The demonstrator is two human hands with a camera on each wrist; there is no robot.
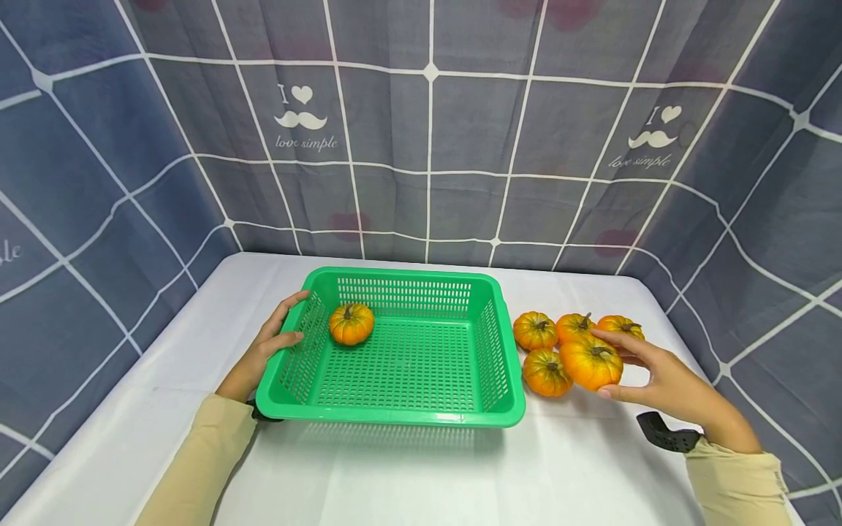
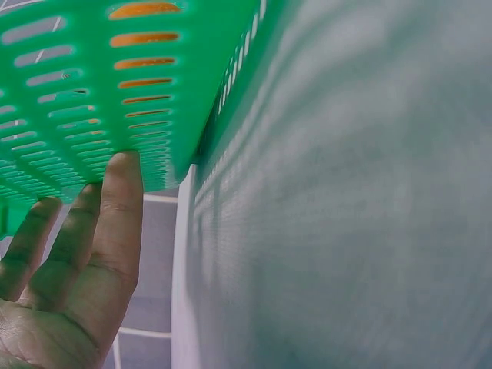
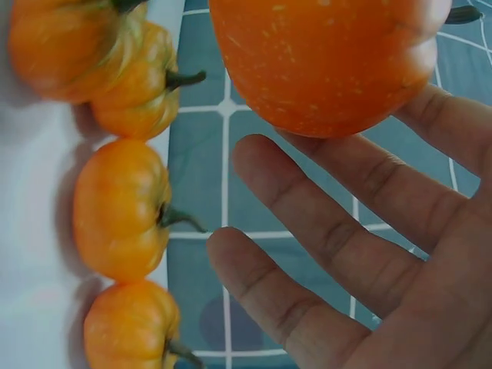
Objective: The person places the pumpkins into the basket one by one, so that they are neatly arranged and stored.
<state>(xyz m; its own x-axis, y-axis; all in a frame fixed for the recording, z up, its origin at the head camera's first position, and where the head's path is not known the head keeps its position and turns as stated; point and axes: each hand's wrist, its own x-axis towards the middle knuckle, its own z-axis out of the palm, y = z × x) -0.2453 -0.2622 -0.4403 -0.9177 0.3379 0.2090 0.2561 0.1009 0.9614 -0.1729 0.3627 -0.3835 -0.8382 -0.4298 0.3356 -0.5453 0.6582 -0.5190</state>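
Observation:
At the left rim of a green plastic basket [image 1: 408,420], my left hand [image 1: 266,347] grips the edge, the thumb tip lying over it. In the left wrist view, three fingers [image 2: 115,223] reach up against the slotted outer wall. One small orange pumpkin [image 1: 351,324] sits inside the basket near its left wall. My right hand [image 1: 647,369] holds another pumpkin [image 1: 592,361] between thumb and fingers, above the table. In the right wrist view this pumpkin [image 3: 330,61] is close up, with two of the fingers extended away from it.
Right of the basket, several more pumpkins [image 1: 535,331] stand in a close group on the white-clothed table [image 1: 421,475]. One of them [image 1: 547,372] is right beside the basket's rim. Grey checked curtains [image 1: 388,146] hang behind the table and on both sides.

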